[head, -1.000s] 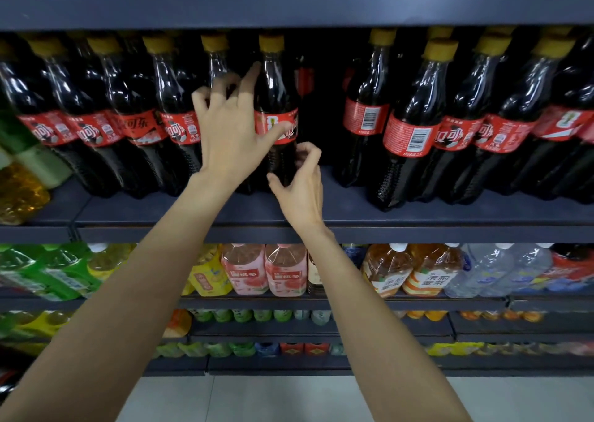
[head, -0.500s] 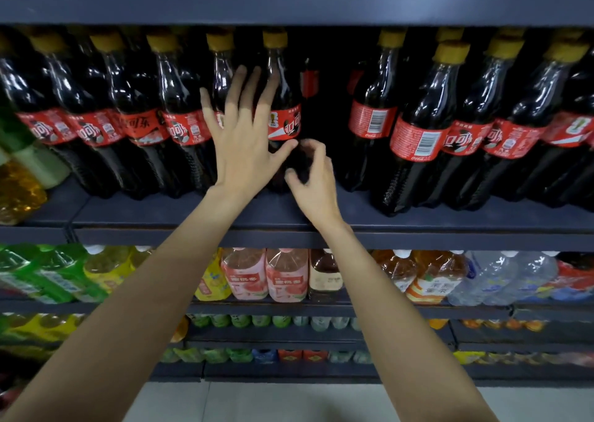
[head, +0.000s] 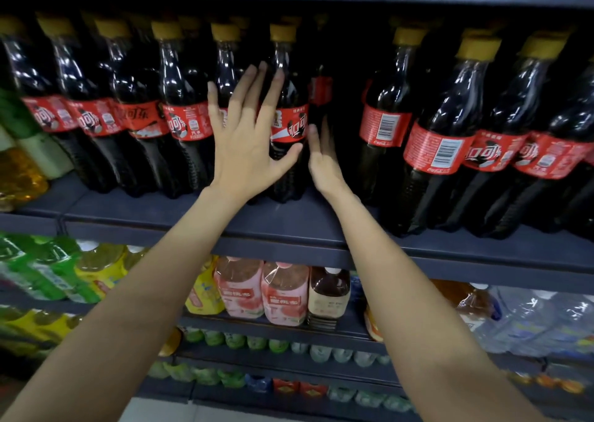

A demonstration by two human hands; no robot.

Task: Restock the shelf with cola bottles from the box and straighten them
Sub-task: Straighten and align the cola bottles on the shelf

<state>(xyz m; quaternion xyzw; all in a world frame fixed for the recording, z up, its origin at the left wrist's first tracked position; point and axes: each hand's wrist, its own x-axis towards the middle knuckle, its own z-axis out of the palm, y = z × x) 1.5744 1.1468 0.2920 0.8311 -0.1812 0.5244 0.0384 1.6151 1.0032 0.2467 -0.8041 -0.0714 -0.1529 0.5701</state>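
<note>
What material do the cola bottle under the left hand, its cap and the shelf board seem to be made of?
Cola bottle: clear glossy plastic, most likely; bright highlights on its neck, a ribbed moulded lower body, dark drink showing through.
Its cap: opaque yellow plastic, apparently matte.
Shelf board: probably painted metal, dark blue-grey, dull even finish with a thin folded front edge.
The left hand lies flat on the bottle.

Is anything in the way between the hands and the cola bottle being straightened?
Nothing visible. The left hand already lies flat against the cola bottle, and the right hand reaches into the open gap beside it.
</note>
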